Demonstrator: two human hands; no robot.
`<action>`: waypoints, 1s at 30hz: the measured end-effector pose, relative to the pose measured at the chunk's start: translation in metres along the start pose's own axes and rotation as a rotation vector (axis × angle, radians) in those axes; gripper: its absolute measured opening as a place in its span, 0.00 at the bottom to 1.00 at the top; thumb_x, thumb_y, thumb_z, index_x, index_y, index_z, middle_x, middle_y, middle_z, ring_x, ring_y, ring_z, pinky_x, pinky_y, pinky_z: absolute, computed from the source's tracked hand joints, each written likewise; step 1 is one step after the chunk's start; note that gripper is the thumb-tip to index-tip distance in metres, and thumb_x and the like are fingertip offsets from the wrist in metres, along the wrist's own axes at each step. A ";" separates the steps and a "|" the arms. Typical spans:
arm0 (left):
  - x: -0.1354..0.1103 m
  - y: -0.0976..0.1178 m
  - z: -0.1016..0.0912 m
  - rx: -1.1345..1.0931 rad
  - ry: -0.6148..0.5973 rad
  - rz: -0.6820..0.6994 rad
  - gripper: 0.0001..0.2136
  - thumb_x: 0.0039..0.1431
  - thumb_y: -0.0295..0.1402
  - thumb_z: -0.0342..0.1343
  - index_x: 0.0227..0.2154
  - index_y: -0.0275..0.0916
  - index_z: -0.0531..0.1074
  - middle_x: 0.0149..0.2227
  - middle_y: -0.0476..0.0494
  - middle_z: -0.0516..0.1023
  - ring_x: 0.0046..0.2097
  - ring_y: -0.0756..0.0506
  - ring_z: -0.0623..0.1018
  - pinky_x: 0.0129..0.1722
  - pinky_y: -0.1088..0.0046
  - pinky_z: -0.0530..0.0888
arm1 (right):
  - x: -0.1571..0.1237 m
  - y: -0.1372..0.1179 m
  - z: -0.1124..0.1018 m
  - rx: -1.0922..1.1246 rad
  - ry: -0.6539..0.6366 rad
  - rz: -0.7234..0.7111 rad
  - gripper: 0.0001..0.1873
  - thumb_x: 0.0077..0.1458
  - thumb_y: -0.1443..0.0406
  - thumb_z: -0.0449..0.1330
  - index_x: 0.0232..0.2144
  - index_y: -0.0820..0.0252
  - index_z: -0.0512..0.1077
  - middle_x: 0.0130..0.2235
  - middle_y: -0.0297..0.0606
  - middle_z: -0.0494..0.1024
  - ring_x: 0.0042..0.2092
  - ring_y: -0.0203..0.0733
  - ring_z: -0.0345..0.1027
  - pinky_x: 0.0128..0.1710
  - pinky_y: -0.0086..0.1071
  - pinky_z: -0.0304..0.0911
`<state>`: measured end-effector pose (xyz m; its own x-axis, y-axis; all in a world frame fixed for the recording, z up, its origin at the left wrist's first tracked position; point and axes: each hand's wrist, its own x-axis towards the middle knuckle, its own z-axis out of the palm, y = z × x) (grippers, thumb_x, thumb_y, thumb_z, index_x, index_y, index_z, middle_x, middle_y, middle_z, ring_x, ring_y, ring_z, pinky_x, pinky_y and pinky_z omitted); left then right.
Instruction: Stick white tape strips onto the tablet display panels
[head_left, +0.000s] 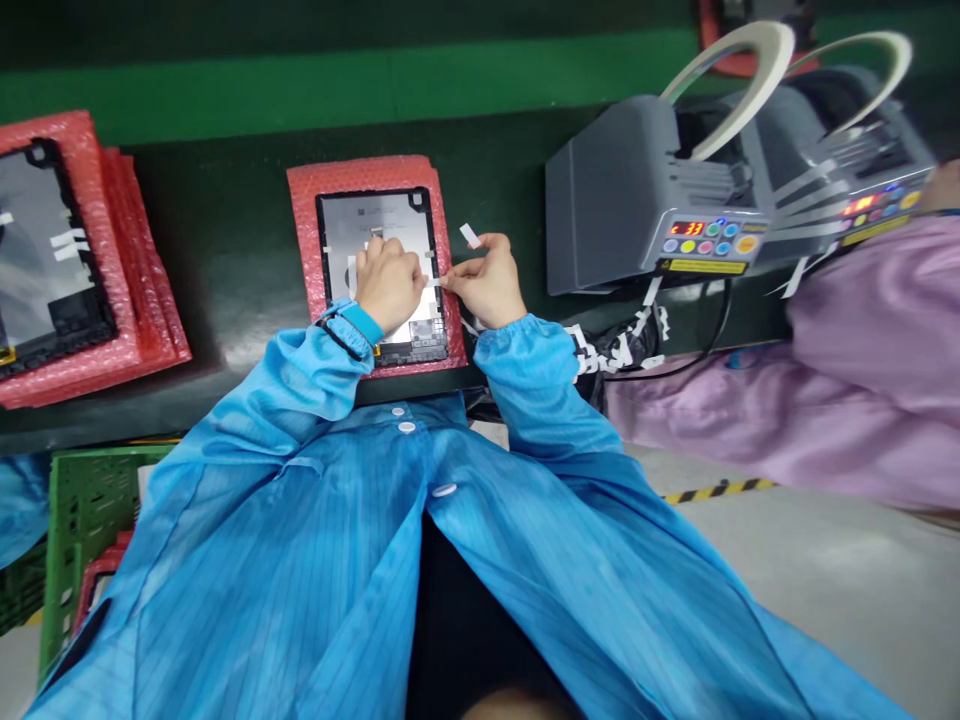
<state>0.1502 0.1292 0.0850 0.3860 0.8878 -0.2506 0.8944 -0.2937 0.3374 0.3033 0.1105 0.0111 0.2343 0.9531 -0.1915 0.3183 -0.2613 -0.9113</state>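
Note:
A tablet screen assembly (pixel 379 215) with a black frame and a silver back lies on a red bubble-wrap sheet (pixel 304 215) in front of me. My left hand (pixel 390 283) rests on the panel with its fingers curled; what is under them is hidden. At the panel's right edge, my right hand (pixel 489 285) pinches the end of a small white tape strip (pixel 433 283), whose other end reaches my left fingertips. Another white tape strip (pixel 470 236) sticks up from a finger of my right hand.
Two grey tape dispensers (pixel 607 200) with tape rolls stand to the right. Tape scraps cling to a black bag (pixel 637 340) below them. Stacked bubble-wrap sheets (pixel 150 270) carry another panel at left. A green crate (pixel 90 500) is lower left; a co-worker's pink sleeve (pixel 877 300) is right.

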 end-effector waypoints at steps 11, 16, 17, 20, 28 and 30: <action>0.013 -0.026 0.008 -0.193 0.205 0.050 0.06 0.62 0.36 0.59 0.36 0.40 0.74 0.45 0.37 0.74 0.56 0.31 0.68 0.55 0.50 0.65 | 0.007 -0.002 -0.025 -0.022 -0.090 -0.087 0.23 0.49 0.49 0.67 0.36 0.55 0.64 0.28 0.30 0.66 0.34 0.37 0.64 0.39 0.35 0.65; 0.024 -0.035 -0.002 -0.286 0.169 0.178 0.08 0.65 0.40 0.57 0.34 0.41 0.75 0.39 0.42 0.76 0.51 0.36 0.71 0.53 0.57 0.65 | -0.007 -0.029 -0.029 -0.048 -0.226 -0.191 0.25 0.58 0.42 0.55 0.27 0.56 0.65 0.26 0.32 0.66 0.32 0.36 0.61 0.37 0.33 0.62; 0.025 -0.033 -0.004 -0.282 0.148 0.192 0.08 0.64 0.39 0.58 0.33 0.40 0.74 0.39 0.42 0.76 0.51 0.37 0.71 0.53 0.58 0.65 | -0.008 -0.034 -0.028 -0.055 -0.249 -0.202 0.25 0.59 0.42 0.54 0.27 0.57 0.66 0.25 0.32 0.66 0.31 0.36 0.61 0.37 0.33 0.62; 0.024 -0.029 -0.006 -0.267 0.088 0.193 0.07 0.63 0.34 0.59 0.30 0.38 0.74 0.38 0.42 0.76 0.52 0.37 0.71 0.52 0.58 0.64 | -0.011 -0.039 -0.024 -0.083 -0.271 -0.190 0.24 0.60 0.45 0.55 0.26 0.58 0.68 0.25 0.32 0.68 0.31 0.36 0.62 0.37 0.33 0.62; 0.029 -0.031 0.001 -0.286 0.056 0.120 0.05 0.59 0.26 0.57 0.28 0.38 0.72 0.36 0.44 0.75 0.49 0.39 0.72 0.51 0.57 0.66 | -0.003 -0.026 -0.014 -0.039 -0.096 -0.114 0.13 0.52 0.57 0.65 0.25 0.59 0.70 0.26 0.33 0.71 0.30 0.36 0.62 0.35 0.33 0.62; 0.030 -0.031 0.002 -0.284 0.059 0.110 0.05 0.59 0.27 0.58 0.27 0.38 0.72 0.36 0.44 0.75 0.49 0.38 0.72 0.52 0.56 0.65 | -0.001 -0.026 -0.010 -0.071 -0.091 -0.134 0.11 0.51 0.60 0.64 0.24 0.59 0.69 0.25 0.32 0.71 0.30 0.36 0.62 0.35 0.33 0.62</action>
<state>0.1347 0.1640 0.0655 0.4558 0.8777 -0.1480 0.7459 -0.2859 0.6015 0.3038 0.1152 0.0388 0.1022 0.9892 -0.1053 0.4060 -0.1381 -0.9034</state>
